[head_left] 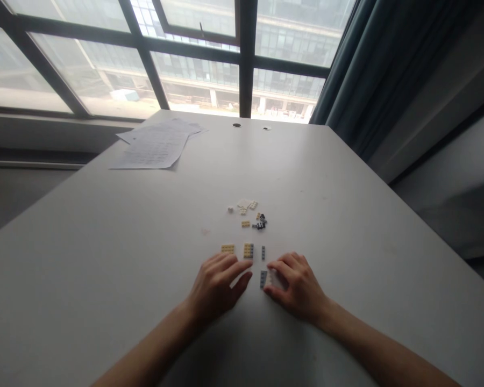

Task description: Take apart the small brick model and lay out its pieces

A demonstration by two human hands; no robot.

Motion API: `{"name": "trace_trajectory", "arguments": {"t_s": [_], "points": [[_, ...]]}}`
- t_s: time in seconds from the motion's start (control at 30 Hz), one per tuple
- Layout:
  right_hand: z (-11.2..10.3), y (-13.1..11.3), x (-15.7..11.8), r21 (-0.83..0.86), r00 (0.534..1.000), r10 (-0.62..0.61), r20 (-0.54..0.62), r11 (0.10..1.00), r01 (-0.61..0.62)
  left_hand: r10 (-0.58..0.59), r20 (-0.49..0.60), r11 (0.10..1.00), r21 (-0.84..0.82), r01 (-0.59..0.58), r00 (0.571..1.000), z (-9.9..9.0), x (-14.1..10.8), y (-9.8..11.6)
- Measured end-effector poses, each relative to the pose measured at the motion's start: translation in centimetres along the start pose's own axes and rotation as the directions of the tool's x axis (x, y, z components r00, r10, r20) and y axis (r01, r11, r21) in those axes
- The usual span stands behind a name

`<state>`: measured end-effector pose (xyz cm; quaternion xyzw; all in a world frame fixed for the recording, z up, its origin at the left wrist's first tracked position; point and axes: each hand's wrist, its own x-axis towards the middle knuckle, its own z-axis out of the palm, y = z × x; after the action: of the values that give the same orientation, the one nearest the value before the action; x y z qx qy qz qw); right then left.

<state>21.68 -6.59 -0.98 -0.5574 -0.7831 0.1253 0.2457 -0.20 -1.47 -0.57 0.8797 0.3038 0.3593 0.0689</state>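
Observation:
My right hand (293, 282) has its thumb and fingers closed around a white studded brick piece (271, 278). A grey studded plate (263, 278) sits at that piece's left side; whether the two are joined I cannot tell. My left hand (221, 279) rests on the table with thumb and forefinger apart and nothing between them. Just beyond its fingers lies a yellow studded plate (228, 248), partly covered by the hand. Farther right are a yellow and grey block of plates (248, 250) and a narrow grey plate (263, 252).
On the white table (145, 258), small white pieces (247, 205), a yellow plate (246, 224) and black and grey pieces (260, 224) lie beyond my hands. Printed sheets (153, 145) lie at the far left. Two round fittings (236, 125) sit near the back edge, before the window.

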Motion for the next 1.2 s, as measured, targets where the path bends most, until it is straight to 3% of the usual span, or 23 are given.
{"name": "trace_trajectory", "arguments": {"t_s": [0.1, 0.2, 0.83, 1.2], "points": [[-0.1, 0.0, -0.1, -0.011, 1.0, 0.021, -0.003, 1.0, -0.021, 0.139, 0.191, 0.989, 0.017, -0.145, 0.972, 0.2, -0.1, 0.3], [-0.2, -0.1, -0.1, -0.014, 1.0, 0.024, 0.003, 1.0, -0.024, 0.154, 0.255, 0.986, 0.03, -0.167, 0.955, 0.4, -0.1, 0.6], [0.0, -0.3, -0.1, 0.027, 0.999, 0.012, 0.041, 1.0, -0.013, 0.149, 0.29, 0.985, 0.041, -0.168, 0.945, 0.6, -0.1, 0.9], [-0.9, 2.3, 2.5, 0.023, 0.993, 0.117, 0.005, 0.993, -0.117, 0.15, 0.229, 0.985, 0.055, -0.166, 0.962, 0.3, 0.2, 1.1]]}}
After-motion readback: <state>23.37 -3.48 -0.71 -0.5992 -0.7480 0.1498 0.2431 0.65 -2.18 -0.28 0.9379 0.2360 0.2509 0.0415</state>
